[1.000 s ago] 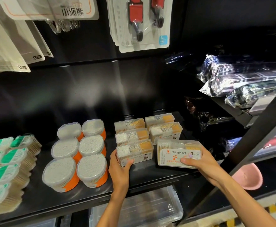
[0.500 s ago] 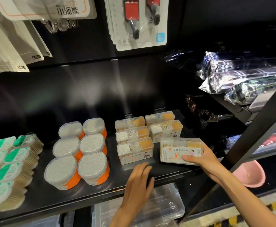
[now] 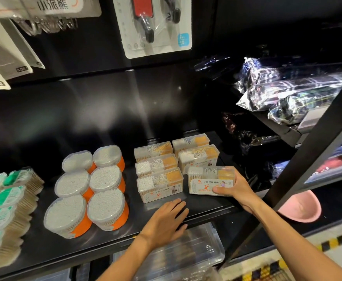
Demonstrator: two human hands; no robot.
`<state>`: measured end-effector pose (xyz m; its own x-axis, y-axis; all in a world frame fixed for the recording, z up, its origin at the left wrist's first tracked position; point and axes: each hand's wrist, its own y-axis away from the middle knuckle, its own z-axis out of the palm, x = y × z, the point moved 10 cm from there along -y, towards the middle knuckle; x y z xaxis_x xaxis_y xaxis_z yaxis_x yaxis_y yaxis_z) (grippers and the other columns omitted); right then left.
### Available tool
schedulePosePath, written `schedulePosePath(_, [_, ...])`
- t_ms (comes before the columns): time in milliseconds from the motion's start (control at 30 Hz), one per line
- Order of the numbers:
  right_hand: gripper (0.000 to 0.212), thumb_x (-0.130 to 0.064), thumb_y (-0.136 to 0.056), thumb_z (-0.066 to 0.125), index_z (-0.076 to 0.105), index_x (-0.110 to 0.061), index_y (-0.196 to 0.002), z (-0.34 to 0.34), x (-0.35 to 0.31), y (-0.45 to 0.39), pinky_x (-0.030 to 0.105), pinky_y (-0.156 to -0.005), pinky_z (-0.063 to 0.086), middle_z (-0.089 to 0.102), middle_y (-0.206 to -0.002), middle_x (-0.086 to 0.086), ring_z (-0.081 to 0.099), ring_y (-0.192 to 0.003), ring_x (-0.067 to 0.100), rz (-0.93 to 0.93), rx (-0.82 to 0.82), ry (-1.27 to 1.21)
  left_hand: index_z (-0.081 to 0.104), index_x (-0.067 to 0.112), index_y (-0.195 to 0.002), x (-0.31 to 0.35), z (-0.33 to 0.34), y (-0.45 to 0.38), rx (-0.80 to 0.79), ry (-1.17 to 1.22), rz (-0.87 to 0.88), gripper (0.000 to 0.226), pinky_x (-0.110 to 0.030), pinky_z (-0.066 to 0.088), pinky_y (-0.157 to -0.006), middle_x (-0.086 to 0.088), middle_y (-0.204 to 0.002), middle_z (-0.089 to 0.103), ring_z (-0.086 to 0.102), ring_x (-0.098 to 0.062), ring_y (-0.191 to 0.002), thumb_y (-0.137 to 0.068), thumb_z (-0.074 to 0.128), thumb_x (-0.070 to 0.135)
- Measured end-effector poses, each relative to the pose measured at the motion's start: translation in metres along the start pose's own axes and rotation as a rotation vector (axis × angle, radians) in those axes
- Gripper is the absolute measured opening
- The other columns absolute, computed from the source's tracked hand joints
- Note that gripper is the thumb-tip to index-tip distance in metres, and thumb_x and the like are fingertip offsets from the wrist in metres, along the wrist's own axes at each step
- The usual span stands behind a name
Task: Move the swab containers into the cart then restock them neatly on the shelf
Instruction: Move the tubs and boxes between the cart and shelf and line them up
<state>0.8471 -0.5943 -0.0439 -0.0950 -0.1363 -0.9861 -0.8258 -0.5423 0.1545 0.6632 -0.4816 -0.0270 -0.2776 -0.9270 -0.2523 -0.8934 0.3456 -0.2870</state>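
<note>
On the black shelf (image 3: 44,246) stand several clear rectangular swab boxes in two rows. My right hand (image 3: 237,189) grips the front box of the right row (image 3: 208,180), holding it at its right end, thumb on the label. My left hand (image 3: 166,222) rests flat, palm down, fingers together, on the shelf's front edge just before the left row's front box (image 3: 159,184), not touching it. Several round orange swab tubs (image 3: 107,207) stand to the left.
Green-lidded swab packs (image 3: 1,201) crowd the shelf's far left. Carded goods (image 3: 156,23) hang above. A slanted black post (image 3: 318,142) crosses at right, with bagged fabric (image 3: 291,88) and a pink bowl (image 3: 301,207) behind it. Clear plastic bins (image 3: 186,252) sit below the shelf.
My left hand let go of the left row's front box, drew back, and now lies flat at the shelf edge. My right hand has kept its hold on the right box.
</note>
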Motion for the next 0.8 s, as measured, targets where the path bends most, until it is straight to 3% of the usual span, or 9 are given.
schedulePosePath(200, [0.061,0.005,-0.058,0.086,0.057,-0.018,-0.105,-0.005,0.000,-0.002,0.012,-0.066,0.051,0.067,-0.101,0.000,0.065,-0.089,0.008,-0.009,0.036,0.110,0.072,0.023,-0.111,-0.002,0.007,0.003,-0.008,0.062,-0.021,0.041,-0.027,0.052,-0.093,0.002,-0.119,0.066,0.061,-0.015,-0.113,-0.086,0.053,0.048])
schedulePosePath(333, [0.068,0.007,-0.059,0.085,0.051,-0.012,-0.115,-0.008,-0.001,0.001,0.011,-0.068,0.050,0.063,-0.103,0.002,0.062,-0.089,0.005,-0.044,0.076,0.159,0.072,0.021,-0.110,-0.004,0.007,0.003,0.002,0.110,-0.042,0.041,-0.027,0.052,-0.092,0.001,-0.119,0.067,0.062,-0.016,-0.112,-0.086,0.050,0.046])
schedulePosePath(433, [0.073,0.002,-0.060,0.087,0.044,-0.015,-0.117,-0.013,0.001,0.011,0.008,-0.071,0.050,0.061,-0.104,-0.003,0.060,-0.092,0.000,-0.081,0.183,0.192,0.072,0.019,-0.110,-0.006,0.006,0.003,0.023,0.138,-0.055,0.038,-0.028,0.052,-0.092,0.000,-0.118,0.067,0.062,-0.017,-0.112,-0.083,0.060,0.044])
schedulePosePath(567, [0.065,-0.005,-0.061,0.088,0.046,-0.020,-0.108,-0.017,0.007,0.022,0.002,-0.066,0.046,0.061,-0.096,-0.014,0.060,-0.081,-0.012,-0.100,0.349,0.211,0.070,0.019,-0.110,-0.008,0.008,0.004,0.030,0.183,-0.073,0.041,-0.028,0.051,-0.094,-0.001,-0.118,0.066,0.062,-0.018,-0.113,-0.087,0.047,0.043])
schedulePosePath(800, [0.061,-0.003,-0.067,0.084,0.055,-0.022,-0.116,-0.016,0.006,0.013,0.001,-0.079,0.045,0.063,-0.099,-0.018,0.058,-0.091,-0.010,-0.129,0.375,0.212,0.069,0.019,-0.112,-0.011,0.012,0.007,0.039,0.234,-0.092,0.039,-0.030,0.049,-0.096,-0.001,-0.121,0.065,0.060,-0.018,-0.115,-0.087,0.050,0.041])
